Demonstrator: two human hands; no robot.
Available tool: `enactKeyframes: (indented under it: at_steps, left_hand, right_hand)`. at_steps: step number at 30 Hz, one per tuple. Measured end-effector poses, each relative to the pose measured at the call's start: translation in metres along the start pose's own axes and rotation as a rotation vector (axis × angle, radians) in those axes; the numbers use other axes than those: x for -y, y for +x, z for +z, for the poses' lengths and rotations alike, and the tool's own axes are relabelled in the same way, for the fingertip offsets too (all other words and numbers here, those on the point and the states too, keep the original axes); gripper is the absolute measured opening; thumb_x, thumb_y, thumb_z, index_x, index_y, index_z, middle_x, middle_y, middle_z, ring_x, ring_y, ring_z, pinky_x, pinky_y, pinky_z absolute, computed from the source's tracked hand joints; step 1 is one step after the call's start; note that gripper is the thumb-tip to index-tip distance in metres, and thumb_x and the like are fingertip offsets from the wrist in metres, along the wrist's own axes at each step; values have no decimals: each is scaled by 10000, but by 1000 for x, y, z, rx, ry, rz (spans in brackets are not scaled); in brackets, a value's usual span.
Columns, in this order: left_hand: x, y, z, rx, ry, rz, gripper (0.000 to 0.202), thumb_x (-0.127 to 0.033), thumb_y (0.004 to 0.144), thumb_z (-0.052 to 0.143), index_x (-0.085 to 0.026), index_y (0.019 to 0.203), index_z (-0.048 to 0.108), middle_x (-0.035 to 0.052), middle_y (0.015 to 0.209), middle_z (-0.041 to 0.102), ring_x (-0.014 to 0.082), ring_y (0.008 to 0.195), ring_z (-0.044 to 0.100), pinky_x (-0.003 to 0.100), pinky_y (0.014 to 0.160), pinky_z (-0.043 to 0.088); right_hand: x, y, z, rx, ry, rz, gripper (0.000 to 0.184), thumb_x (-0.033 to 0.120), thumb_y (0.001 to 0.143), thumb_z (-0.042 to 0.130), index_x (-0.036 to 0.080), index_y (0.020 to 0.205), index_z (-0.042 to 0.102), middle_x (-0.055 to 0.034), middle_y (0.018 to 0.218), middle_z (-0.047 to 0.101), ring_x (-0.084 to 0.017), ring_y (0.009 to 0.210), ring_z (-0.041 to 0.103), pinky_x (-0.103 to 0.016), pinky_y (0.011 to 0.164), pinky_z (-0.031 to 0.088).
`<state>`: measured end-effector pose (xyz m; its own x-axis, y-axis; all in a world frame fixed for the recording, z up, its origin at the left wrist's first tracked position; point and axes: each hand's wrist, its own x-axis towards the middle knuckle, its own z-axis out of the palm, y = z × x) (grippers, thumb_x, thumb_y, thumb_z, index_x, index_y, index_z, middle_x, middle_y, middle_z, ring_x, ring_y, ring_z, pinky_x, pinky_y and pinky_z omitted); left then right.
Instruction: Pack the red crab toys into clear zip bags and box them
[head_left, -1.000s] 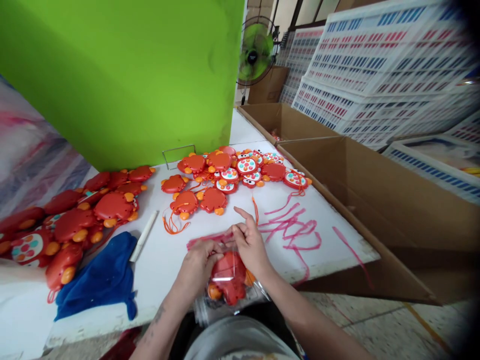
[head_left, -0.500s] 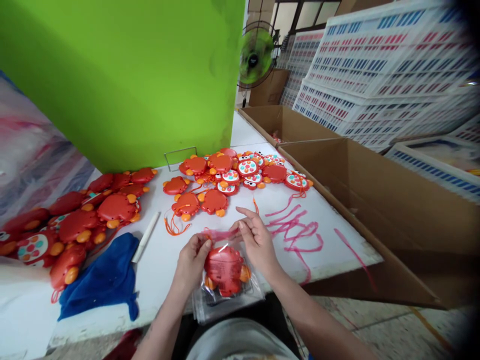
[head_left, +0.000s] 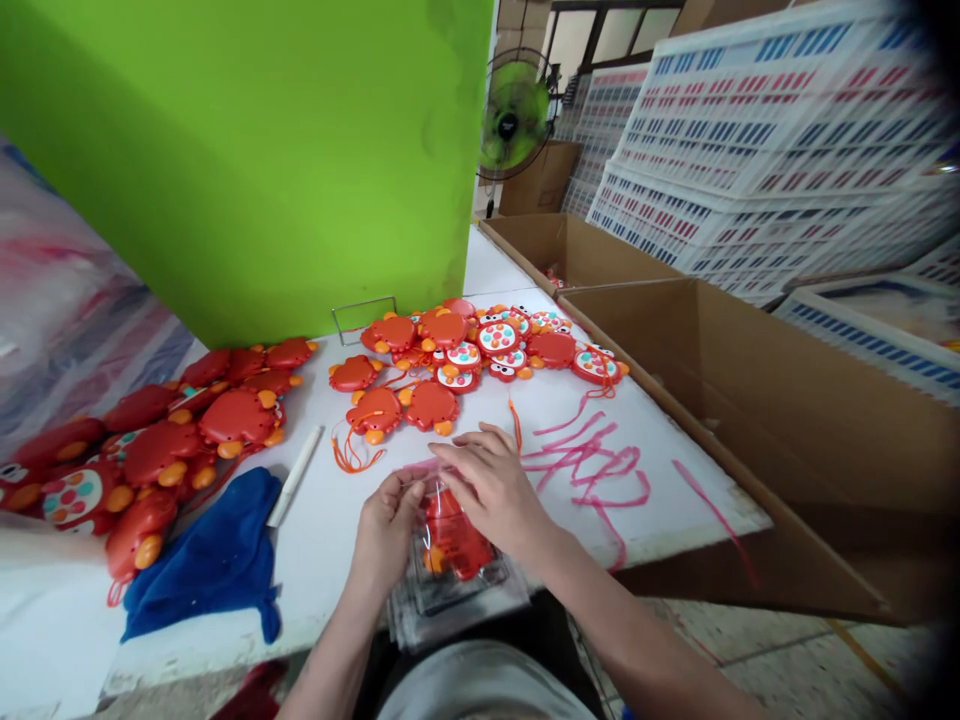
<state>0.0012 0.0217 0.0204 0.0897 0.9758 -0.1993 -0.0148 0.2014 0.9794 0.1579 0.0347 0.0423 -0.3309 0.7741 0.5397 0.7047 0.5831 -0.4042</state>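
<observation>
My left hand (head_left: 388, 532) pinches the top edge of a clear plastic bag (head_left: 450, 580), which holds a red-orange crab-shaped toy (head_left: 455, 535). My right hand (head_left: 491, 490) lies just above it, its fingers pressed on the bag's mouth and reaching over my left fingers. The toy is partly hidden by my hands and blurred by the plastic. A pink cord (head_left: 420, 467) shows at the bag's mouth. Loose pink cords (head_left: 589, 460) lie right of my right hand. Crab toys with orange cords (head_left: 431, 405) lie just beyond my hands.
More crab toys lie in heaps on the white table (head_left: 645, 480), at left (head_left: 161, 450) and far (head_left: 480, 345). A blue cloth (head_left: 199, 555) and white marker (head_left: 295, 477) lie left. Open cardboard boxes (head_left: 750, 400) adjoin the right edge; stacked white crates (head_left: 780, 130) stand beyond.
My right hand has slid left over my left fingers, and both hands have closed in on the bag's mouth. The toy in the bag now looks narrower and tilted.
</observation>
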Motion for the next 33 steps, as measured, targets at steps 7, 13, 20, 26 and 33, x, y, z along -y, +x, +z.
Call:
enactKeyframes:
  at_steps: [7,13,20,26,33]
  left_hand:
    - [-10,-2,0,20,497,229,162,-210,816,427,-167,800,583,37,721,637,162,651,554,269,656,426]
    - [-8,2,2,80,587,277,202,-151,810,390,-170,754,583,39,686,628,164,640,561,256,639,419]
    - [9,13,-2,125,404,188,252,-278,862,452,-194,974,662,52,906,700,191,848,619,284,817,446]
    - [28,23,-18,88,52,-17,324,-423,795,573,-150,956,639,40,797,660,146,669,576,245,625,465]
    - [14,17,-13,95,-12,-82,411,-454,723,668,-134,980,652,57,849,666,132,689,570,233,636,458]
  right_hand:
    - [12,8,5,117,-32,-194,433,112,923,421,182,1350,398,-64,926,639,-193,896,566,-330,808,488]
    - [11,4,4,131,-121,-223,426,96,900,444,156,1321,419,-61,870,635,-205,842,569,-327,741,489]
    - [-45,4,16,-7,44,191,333,69,806,478,181,1112,550,-52,897,644,-175,837,584,-294,770,489]
    - [-157,-8,-32,62,-346,593,226,94,781,435,173,829,641,-73,840,668,-223,855,572,-337,766,439]
    - [-167,-28,-54,30,-605,555,436,65,765,456,118,1183,570,-189,1286,497,-326,1203,400,-455,938,340]
